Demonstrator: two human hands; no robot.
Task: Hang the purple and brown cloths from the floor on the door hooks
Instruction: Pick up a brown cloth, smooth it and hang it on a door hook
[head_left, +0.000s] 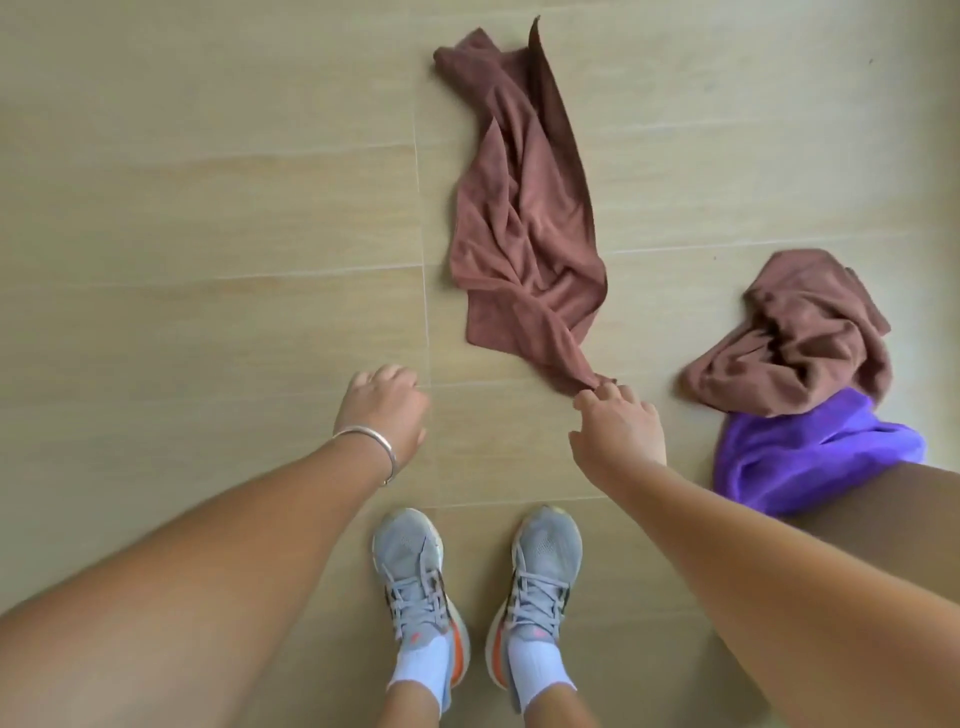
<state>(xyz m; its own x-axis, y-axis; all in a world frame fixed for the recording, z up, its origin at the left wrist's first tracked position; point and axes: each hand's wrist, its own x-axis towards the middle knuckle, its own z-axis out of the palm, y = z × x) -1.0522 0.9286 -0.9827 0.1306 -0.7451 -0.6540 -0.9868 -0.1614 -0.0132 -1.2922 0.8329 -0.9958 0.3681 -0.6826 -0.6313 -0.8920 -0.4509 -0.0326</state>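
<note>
A long brown cloth (519, 208) lies stretched out on the floor ahead of me. My right hand (618, 431) pinches its near corner, which is drawn into a thin twist. To the right lies a second, crumpled brown cloth (800, 338), overlapping the top of a purple cloth (800, 462). My right forearm hides the purple cloth's lower edge. My left hand (382, 410), a silver bangle on its wrist, hangs above bare floor left of the long cloth with loosely curled fingers holding nothing.
The floor (208, 234) is pale wood-look tile with thin grout lines. My two feet in grey sneakers (478, 582) stand close together just below the hands. No door or hooks appear in this view.
</note>
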